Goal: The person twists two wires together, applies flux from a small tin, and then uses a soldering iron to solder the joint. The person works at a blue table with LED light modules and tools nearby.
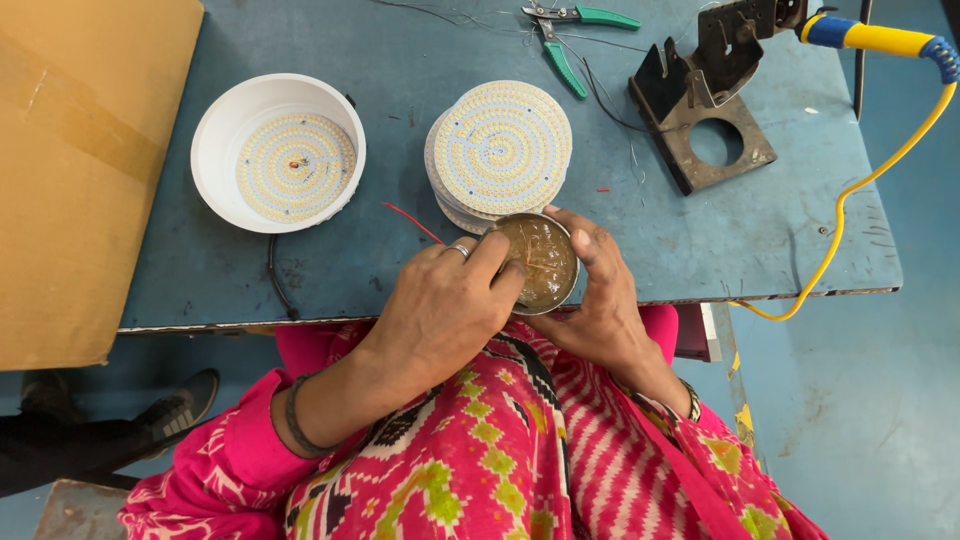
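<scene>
Blue-painted and scuffed, the surface (pixel 300 270) sits over a blue floor, with a cardboard sheet (pixel 80 170) along its left side. At the near edge, both hands close around a small round tin of brownish flux paste (pixel 540 262). The left hand (pixel 440 310) curls over the tin's left rim, its fingertips dipping at the paste; a ring shows on one finger. The right hand (pixel 600 290) cups the tin's right wall from behind and below. The tin is tilted toward the person and overhangs the near edge.

Just behind the tin lies a stack of round LED boards (pixel 500 150), and a red wire (pixel 410 222) runs from under it toward the left hand. A white round lamp housing (pixel 215 150) with an LED board seated inside stands well apart to the left. At the far right, a soldering iron with a yellow-and-blue handle (pixel 880 40) rests in a black metal stand (pixel 700 110); its yellow cable (pixel 850 200) drops over the right edge. Green-handled pliers (pixel 565 40) lie at the far edge.

Hazards, as judged: the tin could slip off the edge into the lap, having no support beneath. A forward push could shift the LED stack. Snagging the hanging cable could pull the iron from its stand.

Open room lies between stack and stand, and in front of the housing.
</scene>
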